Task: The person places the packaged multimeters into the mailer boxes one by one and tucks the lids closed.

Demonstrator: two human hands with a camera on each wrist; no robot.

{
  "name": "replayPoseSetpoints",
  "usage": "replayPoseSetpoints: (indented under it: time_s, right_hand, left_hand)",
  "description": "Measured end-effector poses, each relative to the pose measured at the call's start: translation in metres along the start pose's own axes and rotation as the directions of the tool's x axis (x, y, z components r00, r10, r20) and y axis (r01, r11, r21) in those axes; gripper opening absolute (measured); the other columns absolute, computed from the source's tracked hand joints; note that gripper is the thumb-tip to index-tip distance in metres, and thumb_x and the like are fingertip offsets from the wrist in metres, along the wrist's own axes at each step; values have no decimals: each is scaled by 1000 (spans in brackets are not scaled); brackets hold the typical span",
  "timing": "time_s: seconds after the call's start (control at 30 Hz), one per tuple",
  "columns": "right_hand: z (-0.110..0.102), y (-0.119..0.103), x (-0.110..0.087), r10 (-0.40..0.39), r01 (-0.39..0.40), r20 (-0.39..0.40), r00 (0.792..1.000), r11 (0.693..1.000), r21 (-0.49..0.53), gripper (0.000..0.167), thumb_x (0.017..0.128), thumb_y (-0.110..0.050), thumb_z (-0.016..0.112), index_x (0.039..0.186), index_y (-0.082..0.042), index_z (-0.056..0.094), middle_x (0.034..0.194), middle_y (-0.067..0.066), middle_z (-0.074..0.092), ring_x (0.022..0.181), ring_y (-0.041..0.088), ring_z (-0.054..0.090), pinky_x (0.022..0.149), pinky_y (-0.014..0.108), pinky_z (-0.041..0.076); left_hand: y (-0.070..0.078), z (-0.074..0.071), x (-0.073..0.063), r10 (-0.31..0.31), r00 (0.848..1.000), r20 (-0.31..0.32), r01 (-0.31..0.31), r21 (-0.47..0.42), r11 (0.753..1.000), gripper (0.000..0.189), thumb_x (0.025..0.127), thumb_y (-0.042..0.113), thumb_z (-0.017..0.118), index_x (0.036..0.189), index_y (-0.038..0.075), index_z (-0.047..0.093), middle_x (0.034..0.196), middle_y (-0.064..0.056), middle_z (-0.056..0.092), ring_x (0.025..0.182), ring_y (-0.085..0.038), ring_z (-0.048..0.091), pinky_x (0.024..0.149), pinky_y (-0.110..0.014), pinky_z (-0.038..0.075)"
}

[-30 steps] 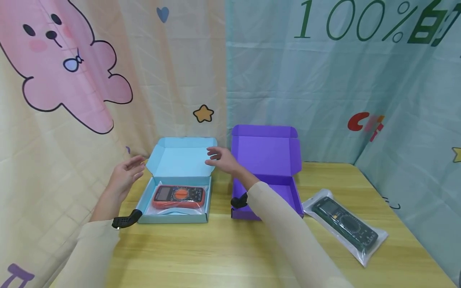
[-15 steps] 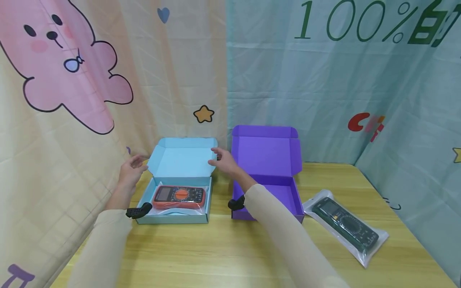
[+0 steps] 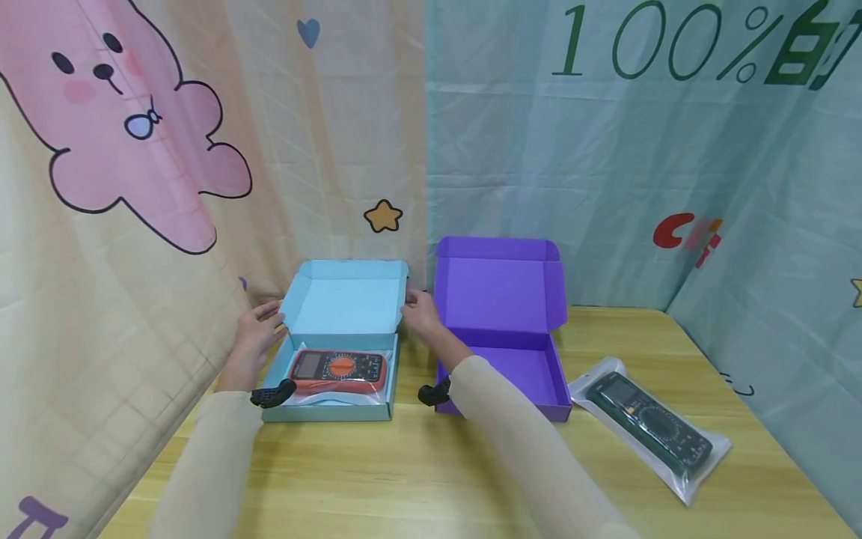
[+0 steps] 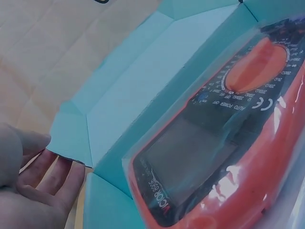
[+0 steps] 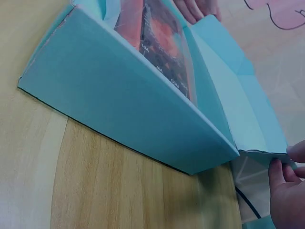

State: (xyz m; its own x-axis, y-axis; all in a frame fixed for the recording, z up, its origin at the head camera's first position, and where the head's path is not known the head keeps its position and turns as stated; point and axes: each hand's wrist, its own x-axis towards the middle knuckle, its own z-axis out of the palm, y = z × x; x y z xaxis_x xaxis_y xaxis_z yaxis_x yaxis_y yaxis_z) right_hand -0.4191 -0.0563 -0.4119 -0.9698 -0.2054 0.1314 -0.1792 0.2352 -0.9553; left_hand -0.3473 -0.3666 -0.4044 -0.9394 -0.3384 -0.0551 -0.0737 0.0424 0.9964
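Note:
A light blue cardboard box [image 3: 326,413] stands on the table with its lid [image 3: 346,303] raised at the back. Inside lies a red and black multimeter [image 3: 340,367] in a clear plastic bag, its orange dial facing up. At the lid's left side, my left hand [image 3: 256,335] pinches the flap, thumb on the inner face and fingers behind, as the left wrist view shows. On the opposite side my right hand [image 3: 423,316] holds the lid's right edge [image 5: 264,151] between thumb and fingers. The fingertips behind the lid are partly hidden.
Just right of the blue box stands a purple box [image 3: 500,292], lid up, partly behind my right forearm. A dark green multimeter [image 3: 649,419] in a clear bag lies farther right on the wooden table [image 3: 377,479]. Printed curtains [image 3: 606,165] hang close behind.
My left hand has moved right and in to the lid's left flap. My right hand has dropped slightly and taken hold of the lid's right edge. Boxes and multimeters stay put.

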Motion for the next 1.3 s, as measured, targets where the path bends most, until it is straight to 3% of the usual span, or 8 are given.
replayPoseSetpoints:
  time_s: [0.2, 0.43, 0.6, 0.73, 0.93, 1.03, 1.2, 1.3]
  right_hand:
    - [0, 0, -2, 41, -40, -4, 999, 997, 70, 43, 105, 1, 54, 148, 3, 51, 140, 19, 57, 133, 35, 53, 103, 41, 51]
    - [0, 0, -6, 39, -39, 1, 999, 994, 107, 47, 104, 3, 56, 150, 0, 49, 140, 16, 57, 131, 34, 54, 101, 39, 52]
    - [-2, 0, -6, 1, -3, 18, 1000, 993, 115, 46, 102, 6, 57, 147, 1, 50, 139, 18, 56, 129, 35, 55, 100, 39, 52]
    - [-6, 2, -7, -16, 11, 41, 999, 992, 129, 45, 101, 9, 58, 145, 1, 50, 135, 18, 55, 127, 36, 56, 98, 39, 53]
    - [-16, 3, -10, -26, -4, 131, 991, 976, 218, 43, 98, 13, 57, 138, 1, 47, 132, 21, 51, 123, 36, 55, 102, 47, 50]
    - [-20, 2, -11, -30, -12, 169, 985, 972, 236, 42, 97, 14, 57, 135, 1, 47, 132, 21, 51, 121, 36, 56, 101, 44, 52]
    - [-27, 4, -12, -37, -6, 212, 976, 980, 198, 42, 95, 14, 59, 133, 0, 47, 133, 20, 52, 124, 35, 55, 98, 37, 53]
    - [-32, 5, -13, -47, 10, 240, 970, 988, 156, 43, 94, 11, 60, 133, -1, 48, 134, 18, 53, 126, 34, 53, 99, 39, 53]
  left_hand:
    - [-2, -3, 1, 9, 1000, -21, -10, -37, 999, 47, 109, 6, 48, 154, -5, 39, 135, -14, 48, 129, -28, 51, 106, -37, 47]
    - [-1, -6, -1, -6, 999, -40, 4, -42, 999, 47, 108, 6, 51, 153, -4, 42, 124, -8, 50, 123, -24, 53, 103, -38, 49]
    - [-1, -6, -2, 1, 997, -82, -3, -24, 1000, 46, 108, 2, 50, 153, -4, 44, 122, -6, 48, 114, -20, 53, 97, -33, 54]
    - [-1, -7, -3, 8, 996, -87, -7, 7, 1000, 46, 108, 0, 48, 153, -4, 43, 124, -8, 47, 113, -21, 52, 99, -36, 53]
    - [-5, -9, -2, 10, 998, -68, -8, 25, 1000, 46, 107, -3, 47, 153, -3, 41, 127, -10, 45, 116, -23, 52, 101, -38, 51]
    - [-8, -11, -2, 20, 999, -48, -19, 21, 1000, 45, 106, -5, 46, 151, -4, 40, 126, -10, 44, 114, -22, 53, 101, -38, 50]
    - [-10, -14, -4, 36, 999, -15, -36, 4, 999, 41, 105, -8, 42, 146, -3, 39, 125, -10, 42, 111, -20, 51, 103, -38, 49]
    - [-10, -15, -5, 57, 998, -1, -57, 1, 998, 37, 104, -9, 42, 140, -3, 41, 124, -10, 42, 109, -18, 51, 101, -35, 51]
